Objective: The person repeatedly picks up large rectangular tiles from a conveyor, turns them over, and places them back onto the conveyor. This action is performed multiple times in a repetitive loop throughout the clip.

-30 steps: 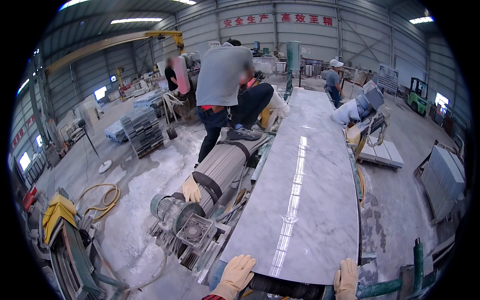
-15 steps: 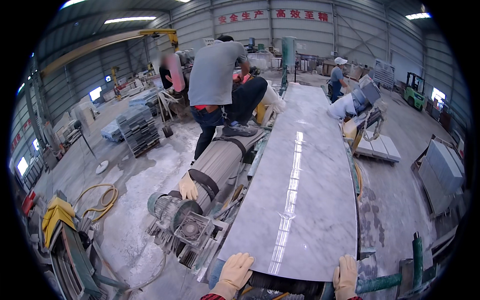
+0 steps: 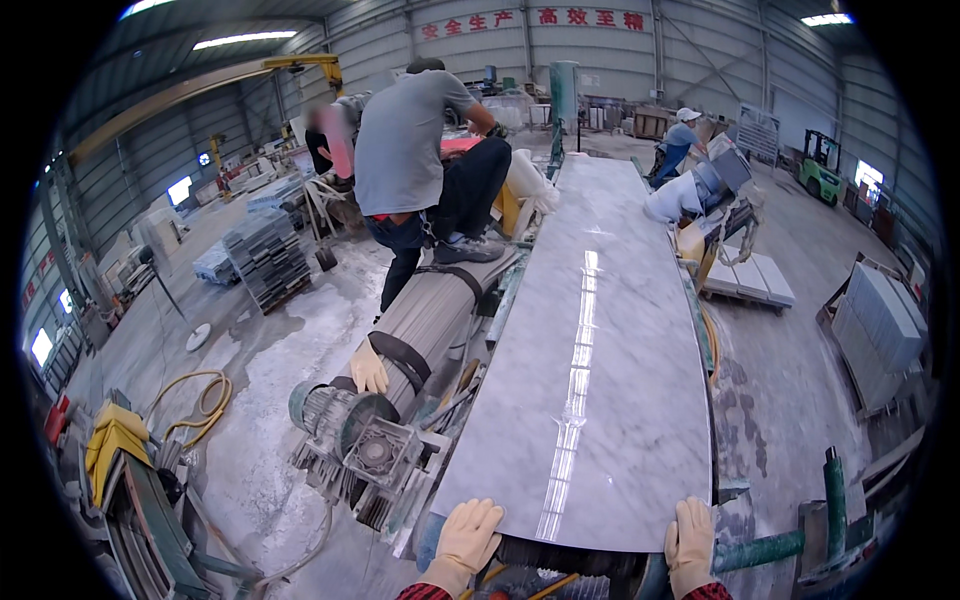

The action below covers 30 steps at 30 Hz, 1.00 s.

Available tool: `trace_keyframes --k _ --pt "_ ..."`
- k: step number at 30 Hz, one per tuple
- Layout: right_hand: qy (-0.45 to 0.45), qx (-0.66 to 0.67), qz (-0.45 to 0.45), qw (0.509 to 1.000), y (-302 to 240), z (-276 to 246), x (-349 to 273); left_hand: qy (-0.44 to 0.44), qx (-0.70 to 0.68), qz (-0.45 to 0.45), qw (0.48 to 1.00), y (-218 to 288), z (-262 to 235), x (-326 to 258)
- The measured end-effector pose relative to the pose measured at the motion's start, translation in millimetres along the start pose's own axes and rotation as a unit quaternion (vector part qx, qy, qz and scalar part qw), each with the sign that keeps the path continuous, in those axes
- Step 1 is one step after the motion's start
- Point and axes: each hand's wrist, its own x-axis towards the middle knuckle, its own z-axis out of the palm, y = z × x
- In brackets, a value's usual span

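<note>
A long white banner with red characters (image 3: 530, 20) is hung on the far wall. The polished grey marble slab's (image 3: 590, 380) near edge is pressed by the gloved left hand (image 3: 468, 532) and right hand (image 3: 692, 535), fingers spread flat.

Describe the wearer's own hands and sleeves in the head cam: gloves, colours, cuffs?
Both hands wear pale yellow-cream work gloves of a leather-like look, with visible finger seams. The left hand and the right hand match as a pair. Below each glove a red cuff with a dark check pattern shows at the lower edge. Nothing more of the sleeves is in view; no markings can be made out on the gloves.
</note>
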Motion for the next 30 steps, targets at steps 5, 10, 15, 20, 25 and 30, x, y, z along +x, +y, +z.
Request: trace_keyframes --k 5,10,15,20,25,30 --pt "-0.014 0.015 0.008 1.000 -12 -11 8 -0.011 -0.001 -0.011 1.000 -1 2 -5" --pt "-0.009 0.006 0.003 1.000 -13 -12 7 -0.004 0.009 -0.016 1.000 -2 7 -10" --pt "-0.004 -0.005 0.000 1.000 -11 -10 1 -0.003 0.006 -0.018 1.000 1 3 -10" --pt "-0.035 0.000 0.021 0.999 -9 -8 -4 -0.002 0.006 -0.015 1.000 0 5 -12" --pt "-0.009 -0.007 0.001 1.000 -8 -5 -4 -0.002 0.008 -0.015 1.000 0 3 -15" --pt "-0.006 -0.004 -0.005 1.000 -10 -7 -4 -0.005 0.006 -0.014 1.000 3 -2 -15"
